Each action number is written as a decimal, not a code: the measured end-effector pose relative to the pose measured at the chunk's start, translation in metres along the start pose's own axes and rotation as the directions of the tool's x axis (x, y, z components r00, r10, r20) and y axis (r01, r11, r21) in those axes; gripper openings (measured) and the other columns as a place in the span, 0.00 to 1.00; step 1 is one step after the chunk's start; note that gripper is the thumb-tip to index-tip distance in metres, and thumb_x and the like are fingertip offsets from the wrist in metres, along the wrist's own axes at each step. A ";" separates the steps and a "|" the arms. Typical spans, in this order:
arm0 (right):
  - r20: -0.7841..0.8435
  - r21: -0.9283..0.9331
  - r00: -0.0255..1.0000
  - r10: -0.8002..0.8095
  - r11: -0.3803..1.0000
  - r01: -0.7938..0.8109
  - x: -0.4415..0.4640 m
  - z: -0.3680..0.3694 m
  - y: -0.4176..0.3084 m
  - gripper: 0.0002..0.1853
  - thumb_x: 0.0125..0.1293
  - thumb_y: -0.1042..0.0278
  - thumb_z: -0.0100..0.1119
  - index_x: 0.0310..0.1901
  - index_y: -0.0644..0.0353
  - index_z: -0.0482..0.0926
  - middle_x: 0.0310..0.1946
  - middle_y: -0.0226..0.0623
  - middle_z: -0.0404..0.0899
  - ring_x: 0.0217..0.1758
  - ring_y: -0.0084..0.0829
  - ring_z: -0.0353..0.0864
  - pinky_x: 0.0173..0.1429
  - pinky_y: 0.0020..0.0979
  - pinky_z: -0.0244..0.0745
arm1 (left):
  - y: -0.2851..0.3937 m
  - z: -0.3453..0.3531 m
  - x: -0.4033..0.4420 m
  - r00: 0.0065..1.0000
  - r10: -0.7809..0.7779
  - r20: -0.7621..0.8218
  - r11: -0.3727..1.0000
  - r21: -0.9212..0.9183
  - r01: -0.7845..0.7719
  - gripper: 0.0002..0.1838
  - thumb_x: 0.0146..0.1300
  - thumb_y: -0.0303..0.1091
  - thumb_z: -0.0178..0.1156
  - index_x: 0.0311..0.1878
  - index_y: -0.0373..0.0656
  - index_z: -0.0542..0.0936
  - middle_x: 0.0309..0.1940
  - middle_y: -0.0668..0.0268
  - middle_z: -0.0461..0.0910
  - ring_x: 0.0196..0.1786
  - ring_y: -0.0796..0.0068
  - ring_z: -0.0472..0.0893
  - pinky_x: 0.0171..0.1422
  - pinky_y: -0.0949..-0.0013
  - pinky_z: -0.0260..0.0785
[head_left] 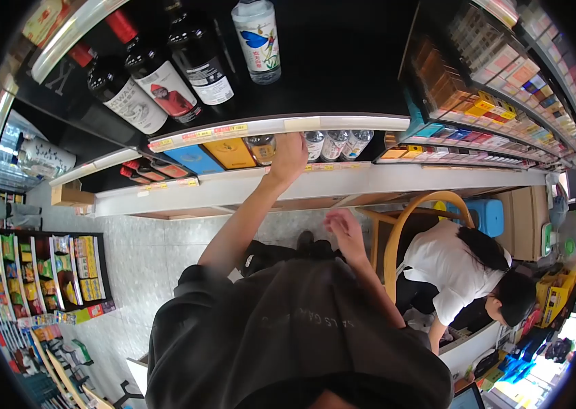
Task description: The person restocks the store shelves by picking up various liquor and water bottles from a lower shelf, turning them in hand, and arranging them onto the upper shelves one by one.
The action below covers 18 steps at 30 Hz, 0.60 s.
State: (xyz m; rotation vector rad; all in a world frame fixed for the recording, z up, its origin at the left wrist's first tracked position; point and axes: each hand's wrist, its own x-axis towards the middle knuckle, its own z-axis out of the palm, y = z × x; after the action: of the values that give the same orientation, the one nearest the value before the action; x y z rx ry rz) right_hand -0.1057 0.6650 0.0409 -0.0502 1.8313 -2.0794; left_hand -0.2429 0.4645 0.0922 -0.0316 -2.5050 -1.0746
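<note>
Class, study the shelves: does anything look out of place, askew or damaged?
Possibly the clear printed bottle on the upper shelf: it stands beside dark bottles, while similar-looking clear bottles stand below. No spill or breakage shows.

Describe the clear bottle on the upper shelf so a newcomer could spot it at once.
Find the black upper shelf just above the left hand. Its dark bottles stand on the left; the clear bottle is immediately to their right. Unlike them, it is see-through, with a blue shape and red characters on its front.

Open aisle [134, 262] left — chair [391, 266] right.
</note>
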 end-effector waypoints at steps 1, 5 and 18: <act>-0.008 0.007 1.000 -0.001 1.000 0.002 -0.006 -0.012 0.010 0.08 0.69 0.74 0.49 0.48 0.63 0.72 0.43 0.34 0.74 0.49 0.28 0.78 0.51 0.30 0.76 | 0.001 0.000 0.006 0.999 0.042 -0.015 0.998 -0.044 -0.042 0.14 0.56 0.17 0.51 0.48 0.30 0.73 0.44 0.40 0.74 0.51 0.40 0.71 0.55 0.46 0.62; -0.122 0.074 0.989 0.082 0.995 -0.074 -0.024 -0.037 0.030 0.09 0.69 0.74 0.48 0.49 0.61 0.72 0.44 0.34 0.74 0.49 0.29 0.78 0.50 0.30 0.77 | -0.020 0.022 0.018 0.993 0.093 0.067 0.991 0.094 -0.100 0.12 0.62 0.23 0.52 0.49 0.30 0.74 0.48 0.40 0.74 0.54 0.42 0.73 0.60 0.51 0.64; -0.051 0.078 0.995 0.081 0.994 -0.077 -0.016 -0.026 0.035 0.10 0.69 0.74 0.50 0.50 0.59 0.72 0.47 0.34 0.76 0.49 0.28 0.79 0.50 0.29 0.76 | -0.056 0.013 0.033 0.959 0.204 0.194 0.764 0.582 -0.281 0.14 0.64 0.36 0.53 0.48 0.41 0.80 0.44 0.53 0.81 0.49 0.50 0.80 0.56 0.50 0.70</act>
State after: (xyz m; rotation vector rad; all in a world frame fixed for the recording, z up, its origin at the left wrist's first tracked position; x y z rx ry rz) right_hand -0.0891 0.6914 0.0070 0.0969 1.7538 -2.1120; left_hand -0.2875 0.4300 0.0578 -0.2365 -2.7394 -0.1336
